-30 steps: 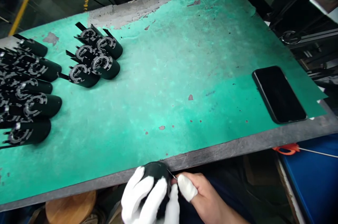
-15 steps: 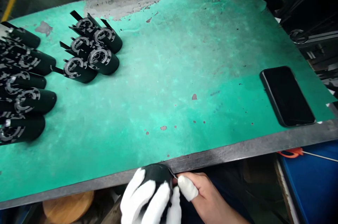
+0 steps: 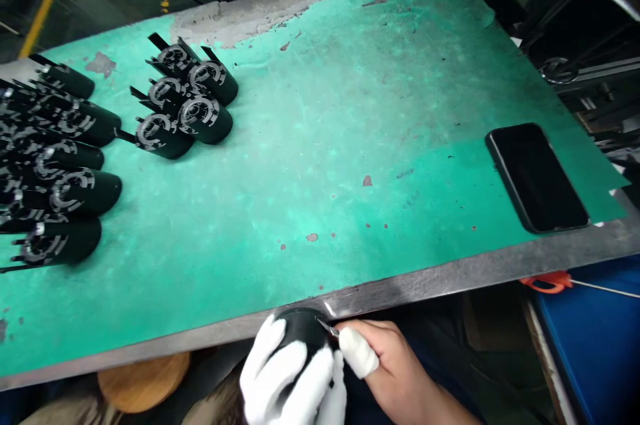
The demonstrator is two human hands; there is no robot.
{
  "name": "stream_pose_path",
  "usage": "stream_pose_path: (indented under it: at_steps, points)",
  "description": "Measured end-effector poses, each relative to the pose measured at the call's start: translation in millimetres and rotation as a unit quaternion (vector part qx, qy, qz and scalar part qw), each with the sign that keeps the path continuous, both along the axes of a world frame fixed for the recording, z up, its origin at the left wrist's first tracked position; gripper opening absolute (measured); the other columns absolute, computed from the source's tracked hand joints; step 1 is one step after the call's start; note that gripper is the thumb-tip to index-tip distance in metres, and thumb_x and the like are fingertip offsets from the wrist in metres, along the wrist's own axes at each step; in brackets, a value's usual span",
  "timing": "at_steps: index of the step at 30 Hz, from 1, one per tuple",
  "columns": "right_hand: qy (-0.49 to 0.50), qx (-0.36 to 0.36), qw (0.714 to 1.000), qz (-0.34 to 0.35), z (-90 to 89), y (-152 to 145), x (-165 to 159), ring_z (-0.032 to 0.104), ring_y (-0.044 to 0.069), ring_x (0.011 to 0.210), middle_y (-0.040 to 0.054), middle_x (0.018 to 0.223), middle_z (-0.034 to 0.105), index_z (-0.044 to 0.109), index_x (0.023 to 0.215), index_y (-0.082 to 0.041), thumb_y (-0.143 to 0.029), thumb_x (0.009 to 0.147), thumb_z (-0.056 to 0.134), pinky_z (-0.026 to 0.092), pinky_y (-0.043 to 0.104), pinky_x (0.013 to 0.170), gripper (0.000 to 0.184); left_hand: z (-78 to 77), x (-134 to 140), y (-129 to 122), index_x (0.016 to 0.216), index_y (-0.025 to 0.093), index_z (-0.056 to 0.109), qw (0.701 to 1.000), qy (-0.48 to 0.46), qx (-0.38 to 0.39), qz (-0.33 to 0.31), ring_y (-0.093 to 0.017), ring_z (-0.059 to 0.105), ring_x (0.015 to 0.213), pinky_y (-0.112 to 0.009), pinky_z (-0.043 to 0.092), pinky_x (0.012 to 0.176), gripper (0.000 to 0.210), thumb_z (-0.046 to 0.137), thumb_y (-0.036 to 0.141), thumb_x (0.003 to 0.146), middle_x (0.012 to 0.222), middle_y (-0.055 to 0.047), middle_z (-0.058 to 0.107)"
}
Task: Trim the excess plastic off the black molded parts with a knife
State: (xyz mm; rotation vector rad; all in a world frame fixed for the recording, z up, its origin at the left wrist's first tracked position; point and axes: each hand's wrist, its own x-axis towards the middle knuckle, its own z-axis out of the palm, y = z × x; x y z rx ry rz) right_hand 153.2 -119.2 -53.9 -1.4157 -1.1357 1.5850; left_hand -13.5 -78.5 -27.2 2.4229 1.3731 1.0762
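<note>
My left hand (image 3: 293,378), in a white glove, is wrapped around a black cylindrical part (image 3: 302,331) just below the table's front edge. My right hand (image 3: 390,371) is bare except for white tape on the thumb tip and pinches a thin metal blade (image 3: 327,327) against the part's upper right rim. Both hands are close together at the bottom centre of the view. Most of the part is hidden under the gloved fingers.
A green-covered table (image 3: 320,145) fills the view. A small cluster of black cylindrical parts (image 3: 187,105) lies at the back left, a larger pile (image 3: 50,165) at the far left. A black phone (image 3: 537,177) lies at the right. A wooden stool (image 3: 143,381) and blue bin (image 3: 595,338) sit below.
The view shifted slightly; my hands stay at the table edge with the blade tip working a little along the part's rim.
</note>
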Motion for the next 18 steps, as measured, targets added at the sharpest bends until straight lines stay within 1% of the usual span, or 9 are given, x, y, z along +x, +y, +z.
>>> stream_pose_path:
  at_steps: [3,6,10,12,15,18]
  points:
    - [0.009,-0.002,1.0,0.015,0.2,4.8,3.1,0.053,0.017,0.07,-0.001,0.073,0.057,0.057,0.078,-0.022,-0.044,0.103,0.042,0.039,0.03,0.067,0.036,-2.4,-1.1,-1.7,0.085,0.022,0.071,1.0,-0.015,0.003,0.002,-0.026,0.063,0.109,-0.05,0.058,0.1,0.037,0.083,-0.001,0.06,0.095,-0.001,0.057]
    - [-0.005,-0.005,1.0,0.007,-1.0,6.9,2.0,0.048,0.017,0.067,-0.0026,0.068,0.05,0.05,0.072,-0.022,-0.045,0.101,0.043,0.036,0.031,0.065,0.038,-7.5,-2.6,-2.3,0.084,0.021,0.072,1.0,-0.028,0.006,0.001,-0.028,0.063,0.11,-0.053,0.057,0.101,0.035,0.083,-0.001,0.059,0.094,-0.002,0.059]
    - [-0.002,-0.028,0.999,-0.017,-0.8,7.2,-4.8,0.053,0.017,0.071,-0.0015,0.073,0.057,0.052,0.072,-0.021,-0.042,0.101,0.045,0.04,0.031,0.07,0.036,-11.4,-2.2,-0.6,0.081,0.022,0.071,0.999,-0.035,0.037,-0.007,-0.026,0.063,0.106,-0.053,0.057,0.101,0.035,0.085,-0.001,0.058,0.092,0.0,0.058]
    - [0.01,-0.038,0.999,-0.028,-1.1,7.4,-7.5,0.051,0.016,0.071,-0.002,0.07,0.054,0.049,0.07,-0.021,-0.043,0.101,0.046,0.04,0.03,0.071,0.038,-9.9,-0.7,0.4,0.08,0.022,0.07,0.999,-0.031,0.04,-0.004,-0.026,0.063,0.106,-0.052,0.057,0.101,0.035,0.086,0.0,0.058,0.09,0.0,0.057]
    - [0.047,-0.035,0.998,-0.037,-3.0,7.7,-7.6,0.045,0.015,0.069,-0.0032,0.066,0.045,0.046,0.068,-0.021,-0.045,0.101,0.045,0.039,0.029,0.068,0.041,-5.2,1.5,0.8,0.082,0.021,0.071,1.0,-0.022,0.018,-0.009,-0.024,0.063,0.109,-0.051,0.057,0.103,0.035,0.085,-0.002,0.059,0.092,0.0,0.058]
    - [0.067,-0.034,0.997,-0.026,-4.8,8.0,-4.2,0.039,0.014,0.067,-0.004,0.066,0.04,0.044,0.068,-0.021,-0.047,0.102,0.042,0.036,0.029,0.066,0.044,-1.7,2.1,-0.3,0.084,0.02,0.071,0.999,-0.03,0.008,-0.01,-0.023,0.063,0.109,-0.048,0.056,0.104,0.036,0.084,-0.003,0.06,0.095,0.0,0.059]
